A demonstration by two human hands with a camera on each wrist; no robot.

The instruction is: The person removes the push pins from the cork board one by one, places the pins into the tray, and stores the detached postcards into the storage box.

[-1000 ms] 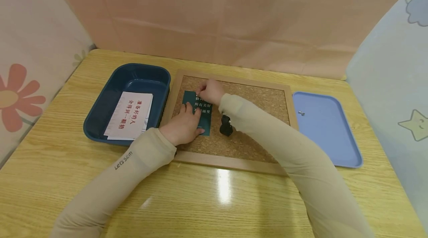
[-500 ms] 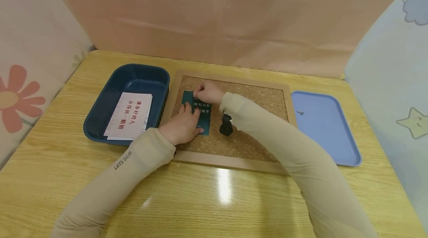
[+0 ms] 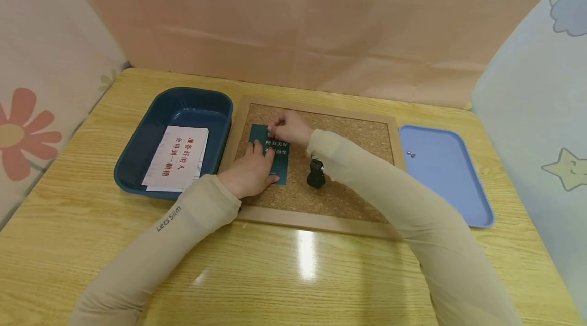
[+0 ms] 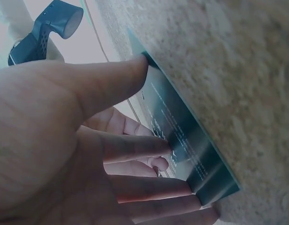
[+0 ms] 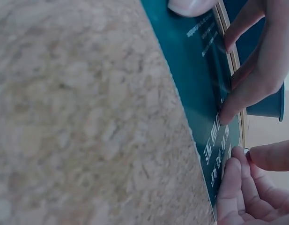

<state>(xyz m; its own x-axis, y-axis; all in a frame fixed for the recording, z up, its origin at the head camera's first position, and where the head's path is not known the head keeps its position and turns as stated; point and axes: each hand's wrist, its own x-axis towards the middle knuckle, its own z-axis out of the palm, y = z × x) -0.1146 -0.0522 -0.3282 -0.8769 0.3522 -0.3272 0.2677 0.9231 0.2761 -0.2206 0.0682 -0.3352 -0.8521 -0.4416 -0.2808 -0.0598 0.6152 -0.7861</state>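
Observation:
A dark green card (image 3: 281, 169) with white characters lies on the cork board (image 3: 339, 188), towards its left side. My left hand (image 3: 247, 170) rests on the card with fingers spread and fairly straight, thumb near its lower edge. At the card's upper part, my right hand (image 3: 291, 128) pinches a small metal push pin (image 5: 247, 151) between thumb and fingers. The pin's point is hidden by the fingertips. In the left wrist view, the right fingers show behind the left hand, close over the card (image 4: 181, 126).
Left of the board stands a dark blue bin (image 3: 120, 170) holding several printed paper cards (image 3: 176, 158). A light blue tray (image 3: 449, 178) at the right carries a few small metal pins (image 3: 410, 154). A wooden frame (image 3: 316, 221) borders the cork.
My right hand has shifted slightly about the card's top, its wrist turning and moving a little right over the last half second. The left hand stays in place on the card.

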